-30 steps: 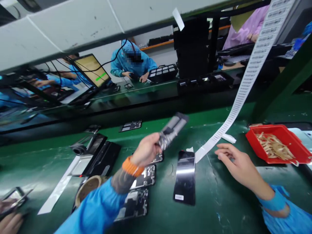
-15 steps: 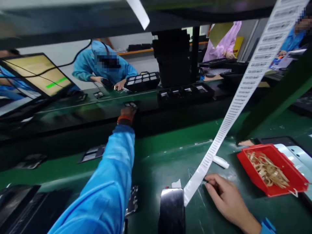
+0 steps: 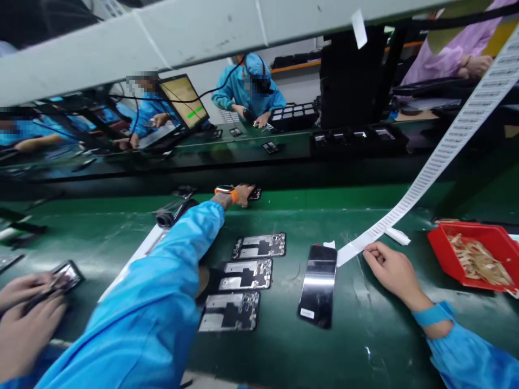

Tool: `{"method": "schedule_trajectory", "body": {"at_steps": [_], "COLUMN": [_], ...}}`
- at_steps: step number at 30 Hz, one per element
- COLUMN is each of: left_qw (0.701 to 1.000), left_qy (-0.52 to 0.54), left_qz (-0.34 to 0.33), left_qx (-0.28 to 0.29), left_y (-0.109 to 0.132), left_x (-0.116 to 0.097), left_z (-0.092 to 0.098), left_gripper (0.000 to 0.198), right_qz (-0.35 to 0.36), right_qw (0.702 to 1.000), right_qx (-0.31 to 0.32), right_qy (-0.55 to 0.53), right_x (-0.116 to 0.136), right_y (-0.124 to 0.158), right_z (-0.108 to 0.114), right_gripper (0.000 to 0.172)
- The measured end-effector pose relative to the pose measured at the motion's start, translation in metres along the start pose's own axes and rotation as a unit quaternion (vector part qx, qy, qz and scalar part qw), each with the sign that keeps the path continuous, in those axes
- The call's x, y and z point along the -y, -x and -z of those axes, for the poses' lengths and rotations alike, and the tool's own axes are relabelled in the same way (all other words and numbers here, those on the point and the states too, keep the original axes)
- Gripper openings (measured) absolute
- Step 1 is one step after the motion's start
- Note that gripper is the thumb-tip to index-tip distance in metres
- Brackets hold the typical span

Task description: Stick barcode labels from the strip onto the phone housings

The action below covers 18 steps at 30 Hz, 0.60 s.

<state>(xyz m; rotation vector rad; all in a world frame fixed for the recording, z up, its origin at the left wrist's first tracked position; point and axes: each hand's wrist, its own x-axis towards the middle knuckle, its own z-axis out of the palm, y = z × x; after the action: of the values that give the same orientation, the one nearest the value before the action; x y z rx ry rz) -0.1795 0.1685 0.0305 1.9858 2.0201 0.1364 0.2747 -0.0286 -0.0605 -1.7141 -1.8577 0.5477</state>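
At the table's far side, the left hand partly covers a phone frame; whether its fingers pinch it, I cannot tell; gripping the rim would likely spare the circuitry, while the right hand, fingers curled, grip unclear, should avoid tugging the adjacent label strip

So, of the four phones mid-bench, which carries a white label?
The glossy dark phone beside the barcode strip; its white label is near the lower end. The other three show inner parts.
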Motion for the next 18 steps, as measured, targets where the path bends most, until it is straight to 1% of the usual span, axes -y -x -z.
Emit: {"method": "schedule_trajectory", "body": {"at_steps": [2,4,6,8,9,11,13,14,15,16,17,18], "left_qw": [1.0,0.999,0.998,0.997,0.996,0.994,0.99,0.988,0.987,0.986,0.975,0.954], "left_qy": [0.004,0.028,0.044,0.044,0.039,0.032,0.037,0.05,0.071,0.099,0.178,0.266], "left_qz": [0.005,-0.005,-0.022,-0.03,-0.032,-0.038,-0.045,-0.051,-0.056,-0.065,-0.087,-0.1], "left_qx": [-0.007,-0.018,-0.038,-0.059,-0.071,-0.101,-0.131,-0.137,-0.135,-0.117,-0.097,-0.095], "left_y": [0.015,0.026,0.036,0.042,0.044,0.054,0.075,0.092,0.113,0.137,0.161,0.185], "left_x": [-0.015,-0.034,-0.049,-0.06,-0.063,-0.069,-0.074,-0.078,-0.084,-0.092,-0.103,-0.115], "left_z": [-0.003,-0.001,0.007,0.017,0.023,0.032,0.034,0.029,0.021,0.01,-0.005,-0.021], "left_gripper": [0.037,0.036,0.033,0.034,0.039,0.061,0.083,0.086,0.085,0.081,0.077,0.073], "right_qz": [0.008,0.016,0.023,0.026,0.028,0.031,0.029,0.024,0.018,0.015,0.016,0.024], "right_qw": [1.0,1.0,0.999,0.999,0.999,0.998,0.996,0.992,0.986,0.977,0.964,0.946], "right_qx": [0.0,0.0,-0.002,-0.008,-0.01,-0.014,-0.034,-0.05,-0.064,-0.067,-0.053,-0.018], "right_qy": [-0.001,-0.015,-0.03,-0.041,-0.044,-0.053,-0.082,-0.111,-0.151,-0.202,-0.261,-0.324], "right_x": [0.001,0.003,0.004,0.003,0.001,-0.001,0.003,0.009,0.018,0.031,0.046,0.062], "right_y": [0.0,0.001,0.001,0.0,0.0,0.0,0.001,0.002,0.005,0.009,0.013,0.019], "right_z": [0.001,0.001,0.002,0.002,0.003,0.006,0.009,0.01,0.009,0.008,0.005,0.0], "right_gripper": [0.023,0.025,0.026,0.026,0.026,0.027,0.029,0.029,0.029,0.029,0.03,0.034]}}
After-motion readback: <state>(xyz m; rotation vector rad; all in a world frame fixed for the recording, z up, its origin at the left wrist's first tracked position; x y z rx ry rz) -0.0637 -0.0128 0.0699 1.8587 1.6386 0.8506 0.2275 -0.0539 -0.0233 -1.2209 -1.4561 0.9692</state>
